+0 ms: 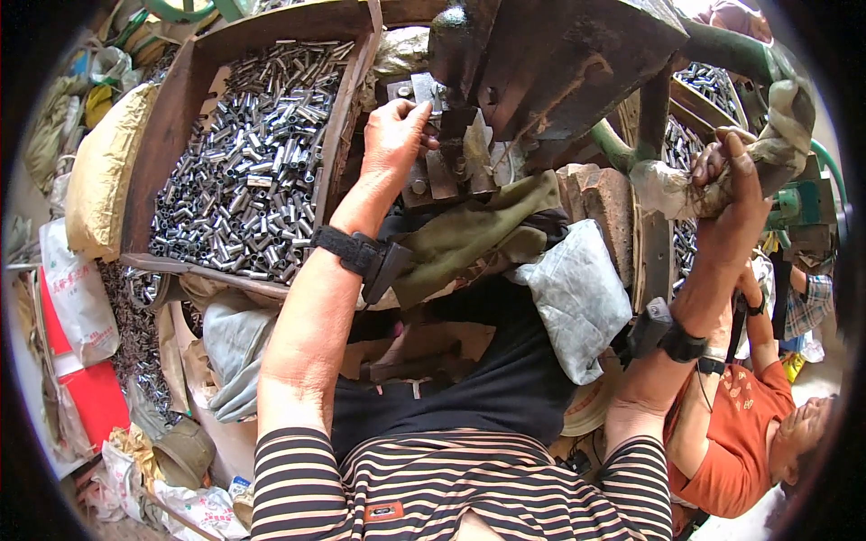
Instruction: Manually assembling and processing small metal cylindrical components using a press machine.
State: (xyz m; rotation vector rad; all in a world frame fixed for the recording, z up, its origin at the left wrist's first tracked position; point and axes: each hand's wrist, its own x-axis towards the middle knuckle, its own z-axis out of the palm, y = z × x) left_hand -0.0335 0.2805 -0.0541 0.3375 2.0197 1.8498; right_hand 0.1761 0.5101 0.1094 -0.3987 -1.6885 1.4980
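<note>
My left hand (394,137) is at the metal die block (442,176) under the dark press (559,72). Its thumb and fingers are pinched together; whatever sits between them is too small or hidden to make out. Off to the right, my right hand (738,176) is wrapped around a handle (783,135) bound in pale cloth and plastic, joined to a green curved bar (735,50). Just left of my left hand stands a wooden tray (347,135) heaped with short shiny metal tubes (253,180). An olive cloth (478,230) lies below the die block.
A grey-white cloth (577,298) hangs over my leg. At the right, a person in an orange shirt (735,433) works close by my right arm. A yellowish sack (106,171) leans on the tray's left side. More metal tubes (708,86) fill boxes beyond the press.
</note>
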